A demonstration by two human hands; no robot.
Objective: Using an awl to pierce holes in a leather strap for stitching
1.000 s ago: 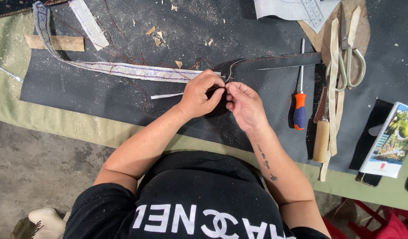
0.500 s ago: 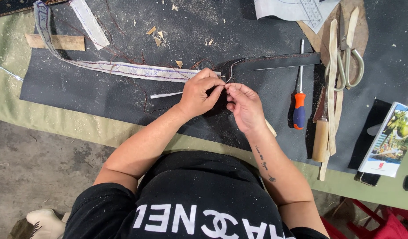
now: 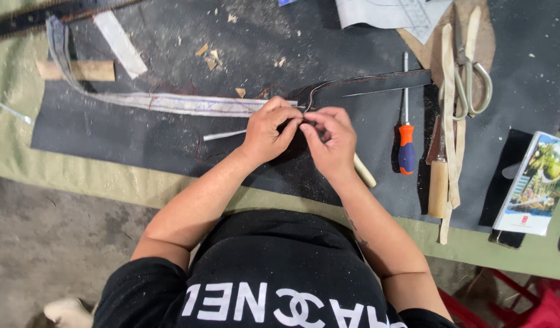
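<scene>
A long strap lies across the dark mat (image 3: 140, 143): its pale grey half (image 3: 170, 102) runs left and its black half (image 3: 377, 82) runs right. Both hands meet where the two halves join. My left hand (image 3: 269, 129) pinches the strap there with its fingertips. Fingertip to fingertip with it, my right hand (image 3: 331, 141) also pinches the strap. A thin curved thread or wire (image 3: 312, 94) loops up just above the fingers. A pale stick (image 3: 363, 170) pokes out from under my right hand.
Right of my hands lie a screwdriver (image 3: 405, 135) with an orange and blue handle, a wooden-handled tool (image 3: 438, 182), pale strips (image 3: 448, 109) and scissors (image 3: 471, 82). A small printed box (image 3: 535, 182) sits at the right edge. A wooden block (image 3: 79, 70) and scraps lie upper left.
Both hands have stayed at the strap's join, with only slight finger movement. Nothing else has shifted.
</scene>
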